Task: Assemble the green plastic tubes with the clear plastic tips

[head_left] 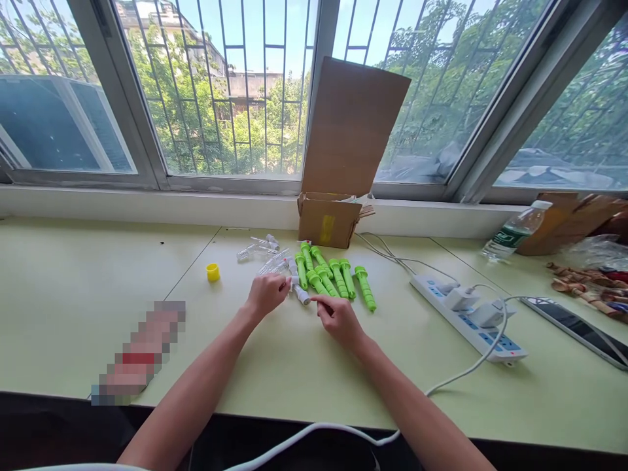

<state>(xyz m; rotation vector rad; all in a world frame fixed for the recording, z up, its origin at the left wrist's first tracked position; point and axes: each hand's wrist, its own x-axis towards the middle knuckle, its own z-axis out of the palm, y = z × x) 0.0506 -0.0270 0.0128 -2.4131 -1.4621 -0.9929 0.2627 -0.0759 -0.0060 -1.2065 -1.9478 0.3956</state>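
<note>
My left hand (267,294) is closed, its thumb side beside a small white cylindrical piece (301,295). Whatever lies inside its fingers is hidden. My right hand (338,317) has its fingers curled in, with the forefinger reaching towards the lower end of that white piece. Whether the fingertip touches it, or anything is pinched there, I cannot make out. Just beyond both hands lie several bright green ridged plastic tubes (364,289) with flanged tops. Clear plastic tubes (275,261), some with white ends, are heaped behind my left hand.
A yellow ring-shaped cap (212,272) stands to the left. An open cardboard box (324,219) is against the window sill. To the right are a power strip (471,317) with plugs and cables, a phone (579,330) and a water bottle (515,230). A blurred-out object (142,353) lies front left.
</note>
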